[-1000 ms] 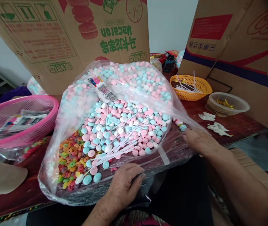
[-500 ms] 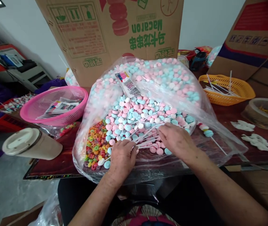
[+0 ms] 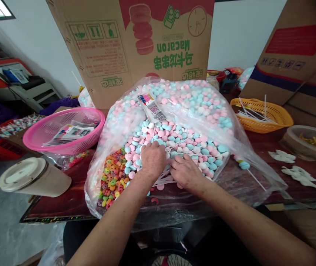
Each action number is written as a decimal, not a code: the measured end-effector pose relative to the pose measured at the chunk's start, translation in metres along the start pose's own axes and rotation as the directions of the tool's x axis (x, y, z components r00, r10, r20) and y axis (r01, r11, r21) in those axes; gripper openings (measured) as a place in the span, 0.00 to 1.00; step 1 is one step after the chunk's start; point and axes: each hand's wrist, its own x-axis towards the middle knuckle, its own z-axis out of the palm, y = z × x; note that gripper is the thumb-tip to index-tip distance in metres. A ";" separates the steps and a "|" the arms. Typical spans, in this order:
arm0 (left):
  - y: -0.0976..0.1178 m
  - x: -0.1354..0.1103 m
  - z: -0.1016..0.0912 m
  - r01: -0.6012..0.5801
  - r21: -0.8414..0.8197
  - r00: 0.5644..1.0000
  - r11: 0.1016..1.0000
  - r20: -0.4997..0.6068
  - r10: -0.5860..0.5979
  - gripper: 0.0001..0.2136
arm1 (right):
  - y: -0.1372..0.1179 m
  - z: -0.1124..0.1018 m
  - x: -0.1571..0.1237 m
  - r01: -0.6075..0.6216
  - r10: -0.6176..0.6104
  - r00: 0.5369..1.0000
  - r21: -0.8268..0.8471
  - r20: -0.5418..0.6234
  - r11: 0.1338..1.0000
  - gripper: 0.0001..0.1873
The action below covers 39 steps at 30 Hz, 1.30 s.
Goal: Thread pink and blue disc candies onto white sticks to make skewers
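Observation:
My left hand (image 3: 154, 159) is closed, knuckles up, over the heap of pink, blue and white button-shaped candies (image 3: 197, 139). A large blue candy (image 3: 160, 142) shows just beyond its fingers. Close beside it, my right hand (image 3: 187, 171) curls over the thin white sticks (image 3: 165, 179), which lie loose across the candies. Both sets of fingertips point down and are hidden, so what they pinch is unclear. The heap spills from a big clear plastic bag (image 3: 246, 177). Small fruit-coloured rings (image 3: 113, 173) are piled left of my left hand. A printed sachet (image 3: 151, 107) rests on the bag.
A pink basket (image 3: 33, 135) and a lidded cup (image 3: 49, 181) stand left. To the right are a yellow basket (image 3: 282, 117) with sticks, a clear tub (image 3: 293, 142), crumpled white tissue (image 3: 299, 177) and a candy skewer (image 3: 255, 179). A tall carton (image 3: 99, 55) stands behind.
My left hand has moved forward and right, from the near edge onto the candies. My right hand has shifted left, toward it. The camera view has tilted up slightly.

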 end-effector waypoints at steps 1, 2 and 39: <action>0.001 0.006 0.001 -0.009 0.025 1.000 1.000 0.017 0.008 0.08 | 0.001 -0.001 0.001 -0.002 0.002 1.000 0.006 -0.005 1.000 0.08; 0.001 0.008 0.002 -0.010 0.036 1.000 0.999 0.016 0.009 0.08 | 0.004 -0.003 0.000 -0.015 0.015 1.000 0.004 -0.014 1.000 0.07; 0.023 -0.070 -0.004 0.255 -0.938 0.894 -0.233 0.321 -0.313 0.20 | -0.024 -0.042 0.001 -0.251 0.528 0.774 0.935 0.349 -0.250 0.14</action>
